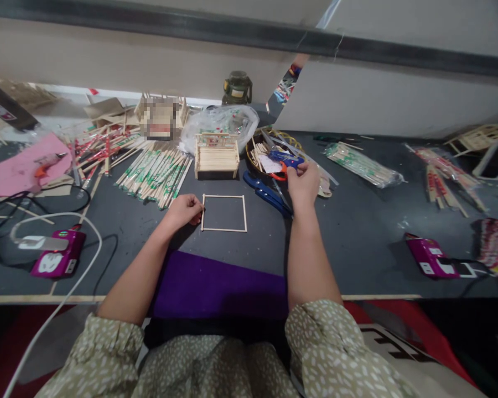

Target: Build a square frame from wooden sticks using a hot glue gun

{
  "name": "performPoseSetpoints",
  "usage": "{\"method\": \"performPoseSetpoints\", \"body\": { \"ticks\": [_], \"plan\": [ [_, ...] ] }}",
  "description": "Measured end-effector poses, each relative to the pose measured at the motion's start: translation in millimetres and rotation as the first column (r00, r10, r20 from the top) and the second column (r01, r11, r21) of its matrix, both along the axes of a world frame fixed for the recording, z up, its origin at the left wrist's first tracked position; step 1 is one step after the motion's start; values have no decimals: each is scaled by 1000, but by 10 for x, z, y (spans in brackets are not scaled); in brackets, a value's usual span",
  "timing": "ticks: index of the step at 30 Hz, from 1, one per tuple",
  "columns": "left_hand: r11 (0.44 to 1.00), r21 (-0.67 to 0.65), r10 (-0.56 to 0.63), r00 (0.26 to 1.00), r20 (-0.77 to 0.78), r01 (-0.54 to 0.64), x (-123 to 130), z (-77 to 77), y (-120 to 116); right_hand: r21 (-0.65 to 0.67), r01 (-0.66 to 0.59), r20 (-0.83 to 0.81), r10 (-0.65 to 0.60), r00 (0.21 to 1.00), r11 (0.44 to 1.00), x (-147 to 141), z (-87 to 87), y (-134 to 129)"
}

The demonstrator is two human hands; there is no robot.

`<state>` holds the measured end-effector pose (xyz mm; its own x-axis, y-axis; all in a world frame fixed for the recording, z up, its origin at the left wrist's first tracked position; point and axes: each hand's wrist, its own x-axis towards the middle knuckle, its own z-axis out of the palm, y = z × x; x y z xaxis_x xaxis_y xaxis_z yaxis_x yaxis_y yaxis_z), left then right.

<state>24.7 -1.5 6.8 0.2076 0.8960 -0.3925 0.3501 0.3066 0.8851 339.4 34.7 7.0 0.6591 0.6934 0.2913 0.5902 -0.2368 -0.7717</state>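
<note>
A thin wooden rectangular frame point(245, 213) lies flat on the dark table point(348, 249). My left hand point(186, 210) is closed at its left side, with the fingertips by the upper left stick. Farther to the right, my right hand point(304, 182) is closed over the edge of a basket point(255, 160), its fingertips by a blue tool point(285, 158) and orange handles point(279, 176). What the right fingertips grip is too small to tell. A dark blue stapler-like tool point(268, 194) rests between the frame and my right forearm.
A small wooden bench model point(217, 157) stands behind the frame. Green-wrapped sticks point(155, 174) lie left of it. A glue gun point(45, 166) rests on pink paper point(8, 168). A purple cloth point(219, 287) covers the near edge; magenta power strips point(62, 254) sit at both sides.
</note>
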Motion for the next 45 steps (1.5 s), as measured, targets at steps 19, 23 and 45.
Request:
{"method": "performPoseSetpoints", "body": {
  "ticks": [19,23,45],
  "plan": [
    [917,345,-22,892,-452,198,-29,-89,1,-515,-337,106,448,887,788,-856,158,-779],
    [926,330,-25,903,-428,183,-36,-100,9,-622,-330,110,497,861,710,-1001,83,-753],
    [995,74,-58,988,-144,69,-120,23,7,-86,-499,-389,432,813,862,-914,-206,-661]
  ]
}}
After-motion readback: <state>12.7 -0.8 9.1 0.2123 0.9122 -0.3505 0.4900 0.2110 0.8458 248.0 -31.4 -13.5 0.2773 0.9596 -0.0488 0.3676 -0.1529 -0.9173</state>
